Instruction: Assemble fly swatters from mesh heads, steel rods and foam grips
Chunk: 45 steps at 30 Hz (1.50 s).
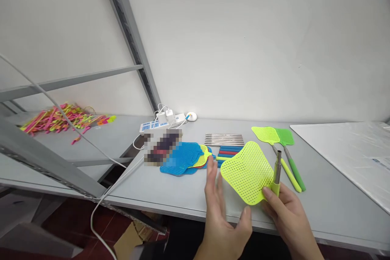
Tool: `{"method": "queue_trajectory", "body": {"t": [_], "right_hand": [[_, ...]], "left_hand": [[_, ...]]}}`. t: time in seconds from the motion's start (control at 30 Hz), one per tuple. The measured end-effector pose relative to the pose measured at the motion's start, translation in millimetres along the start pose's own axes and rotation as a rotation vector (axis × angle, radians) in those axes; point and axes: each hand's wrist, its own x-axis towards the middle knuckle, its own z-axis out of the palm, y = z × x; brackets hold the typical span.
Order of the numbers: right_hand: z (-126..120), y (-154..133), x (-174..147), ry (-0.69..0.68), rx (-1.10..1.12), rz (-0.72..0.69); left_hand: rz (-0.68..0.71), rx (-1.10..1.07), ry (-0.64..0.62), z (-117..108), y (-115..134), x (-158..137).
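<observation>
My right hand [288, 211] is closed round a yellow-green fly swatter head [248, 172] and a yellow-green handle with a metal tube [277, 166] sticking up from it. Whether head and tube are joined cannot be seen behind my fingers. My left hand [224, 219], fingers spread, is just left of the swatter head and holds nothing. Beyond it lie overlapping blue swatter heads [184, 158] and a yellow one [203, 156]. Metal rods [224, 139] rest behind blue, red and yellow handles [230, 152]. Two whole swatters, one yellow [266, 135] and one green [285, 136], lie to the right.
A white power strip [179, 120] with chargers stands against the wall. Its white cable [128, 174] runs over the table's front edge. A grey shelf post [134, 36] rises at left, near a colourful pile of strips [67, 118]. At right lies a white wrapped panel [350, 146].
</observation>
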Motion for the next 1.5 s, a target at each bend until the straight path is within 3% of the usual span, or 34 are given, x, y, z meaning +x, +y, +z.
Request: {"method": "queue_trajectory", "body": {"t": [0.1, 0.2, 0.33, 0.5, 0.6, 1.3, 1.5], "right_hand": [[3, -5, -1, -0.062, -0.094, -0.042], [6, -9, -2, -0.113, -0.232, -0.114], [8, -9, -3, -0.117, -0.378, -0.207], [14, -14, -4, -0.157, -0.6, -0.228], [20, -17, -4, -0.212, -0.689, -0.251], [21, -14, -1, -0.261, -0.826, -0.362], [22, -9, -2, -0.186, -0.855, -0.519]], "left_hand": [[-0.406, -0.518, -0.106, 13, 0, -4], [-0.597, -0.535, -0.044, 19, -5, -7], [-0.545, -0.605, 0.134, 10, -4, -1], [-0.398, -0.658, 0.43, -19, 10, 18], [-0.375, -0.626, 0.517, -30, 19, 23], [-0.335, -0.545, 0.445, -27, 15, 21], [-0.366, -0.524, 0.463, -28, 5, 20]]}}
